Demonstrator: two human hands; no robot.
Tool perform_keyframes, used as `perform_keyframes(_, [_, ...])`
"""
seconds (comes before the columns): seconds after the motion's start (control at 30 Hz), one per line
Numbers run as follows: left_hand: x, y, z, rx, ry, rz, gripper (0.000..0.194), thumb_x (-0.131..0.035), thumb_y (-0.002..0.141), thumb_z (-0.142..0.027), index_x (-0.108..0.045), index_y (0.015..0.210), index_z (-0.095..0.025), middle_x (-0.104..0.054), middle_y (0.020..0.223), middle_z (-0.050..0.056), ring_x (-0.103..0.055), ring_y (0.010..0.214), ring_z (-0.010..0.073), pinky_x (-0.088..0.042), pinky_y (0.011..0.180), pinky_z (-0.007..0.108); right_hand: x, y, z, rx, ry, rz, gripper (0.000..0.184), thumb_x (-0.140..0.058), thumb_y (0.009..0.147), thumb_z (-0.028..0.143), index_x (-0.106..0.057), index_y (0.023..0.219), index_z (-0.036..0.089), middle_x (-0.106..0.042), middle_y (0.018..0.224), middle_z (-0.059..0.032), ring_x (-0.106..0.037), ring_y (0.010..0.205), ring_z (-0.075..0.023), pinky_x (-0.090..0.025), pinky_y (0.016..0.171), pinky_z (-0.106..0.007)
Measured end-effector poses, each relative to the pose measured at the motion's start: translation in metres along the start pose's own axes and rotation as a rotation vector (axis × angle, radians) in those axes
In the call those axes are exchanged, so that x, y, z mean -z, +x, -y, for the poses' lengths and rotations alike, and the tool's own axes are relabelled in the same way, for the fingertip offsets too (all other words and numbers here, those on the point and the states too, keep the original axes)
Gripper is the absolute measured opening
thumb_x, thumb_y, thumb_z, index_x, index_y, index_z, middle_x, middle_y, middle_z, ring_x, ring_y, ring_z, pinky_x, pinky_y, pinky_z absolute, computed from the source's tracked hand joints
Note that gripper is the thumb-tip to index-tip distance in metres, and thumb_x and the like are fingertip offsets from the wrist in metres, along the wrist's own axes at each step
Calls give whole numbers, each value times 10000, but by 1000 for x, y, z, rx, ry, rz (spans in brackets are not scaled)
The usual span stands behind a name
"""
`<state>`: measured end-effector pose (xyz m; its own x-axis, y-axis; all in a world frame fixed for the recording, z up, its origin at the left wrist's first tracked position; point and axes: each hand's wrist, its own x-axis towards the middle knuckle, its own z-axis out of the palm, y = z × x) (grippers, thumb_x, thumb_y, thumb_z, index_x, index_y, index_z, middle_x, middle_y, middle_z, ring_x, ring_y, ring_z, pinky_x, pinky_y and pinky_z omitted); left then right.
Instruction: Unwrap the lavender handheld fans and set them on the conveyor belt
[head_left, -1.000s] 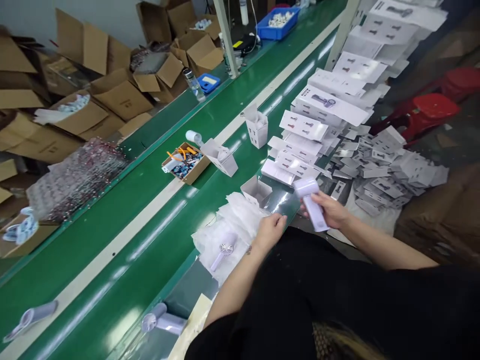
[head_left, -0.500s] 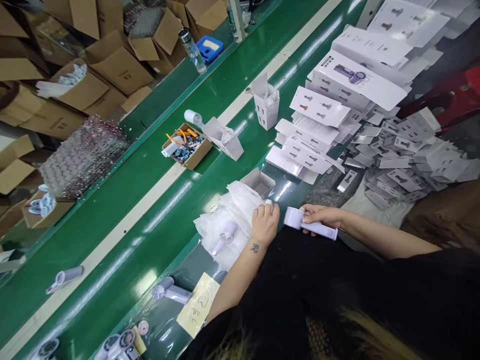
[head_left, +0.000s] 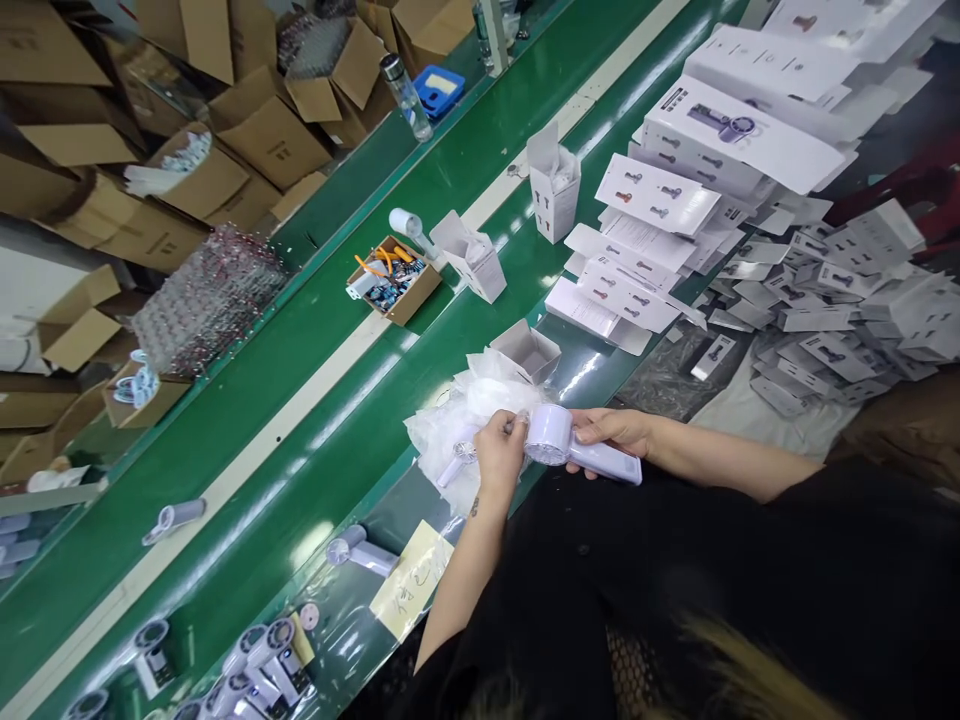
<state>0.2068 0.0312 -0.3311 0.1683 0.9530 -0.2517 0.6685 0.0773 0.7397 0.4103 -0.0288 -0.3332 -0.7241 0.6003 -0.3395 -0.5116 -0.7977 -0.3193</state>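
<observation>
My right hand [head_left: 611, 430] is wrapped round the handle of a pale lilac handheld fan [head_left: 549, 432], its round head pointing left. Close against that head is my left hand [head_left: 501, 455], fingers closed in a pinch; what they hold, if anything, is too small to make out. Under and behind the left hand lies a pile of thin white bags [head_left: 435, 425], with a second lilac fan [head_left: 457, 462] on top, partly hidden. Just beyond the pile stands an open white box [head_left: 527, 352].
Flat white cartons [head_left: 660, 195] are stacked at the right. Two filled white boxes stand on the green conveyor [head_left: 315, 440], near a small cardboard box [head_left: 405, 295] with orange-handled pliers. More fans [head_left: 259, 660] lie at lower left, near a yellow note [head_left: 411, 580].
My right hand has brought the fan leftward, up to my left hand. The left hand has drawn back slightly from the bags and closed its fingers beside the fan head. The view has shifted.
</observation>
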Motion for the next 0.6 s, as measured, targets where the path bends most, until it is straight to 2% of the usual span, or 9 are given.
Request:
perform_keyframes(0.1, [0,-2,3,86,-115,-85,89,-591,706,-281,-562,700,-196,-474,529,-58,-424,527,108,-318,551,219,-16,1,-1,-8,-49,20,749,-776,661,217,-344,1273,203,-646,992,-76,-692,801,-225,-597,595,-327])
perform_keyframes(0.17, [-2,-2,4,106,-220,-109,106,-608,678,-275,-551,715,-195,-460,539,-66,-413,521,102,-321,540,213,-23,2,-2,-10,-92,-25,777,-774,660,211,-323,1292,206,-649,973,-72,-692,790,-224,-597,593,-329])
perform_keyframes(0.23, [-3,-3,6,95,-399,-49,132,-603,685,-303,-543,708,-188,-470,561,-62,-416,522,95,-331,532,210,-28,6,-3,19,-129,-101,697,-752,687,224,-363,1264,189,-656,931,-71,-691,772,-216,-596,580,-314])
perform_keyframes(0.3, [-2,-7,10,86,-540,20,159,-599,698,-327,-541,703,-179,-482,573,-57,-414,520,88,-333,524,205,-29,12,-1,65,-156,-184,537,-711,730,237,-439,1186,158,-659,879,-73,-686,760,-211,-593,561,-296])
perform_keyframes(0.37, [3,-13,16,86,-542,21,182,-614,706,-340,-549,696,-171,-474,561,-58,-401,515,81,-320,518,200,-29,15,4,122,-170,-266,402,-677,756,236,-491,1099,138,-656,850,-78,-681,743,-205,-589,539,-281])
perform_keyframes(0.43, [9,-18,20,77,-490,-25,217,-622,727,-369,-557,685,-166,-460,549,-56,-395,521,80,-311,522,199,-27,11,10,183,-183,-334,344,-659,768,227,-500,1062,141,-655,858,-80,-678,722,-194,-583,520,-265])
perform_keyframes(0.5, [15,-20,21,50,-483,-53,252,-603,760,-404,-572,691,-163,-476,570,-46,-415,550,84,-329,549,202,-26,4,13,180,-204,-316,361,-661,767,225,-484,1073,153,-655,878,-78,-680,710,-189,-580,511,-259])
perform_keyframes(0.6, [18,-19,15,35,-506,-45,243,-605,759,-404,-611,753,-161,-521,618,-31,-452,588,93,-359,580,205,-27,-2,9,70,-208,-117,485,-700,723,237,-441,1128,173,-656,915,-75,-689,715,-209,-585,513,-287])
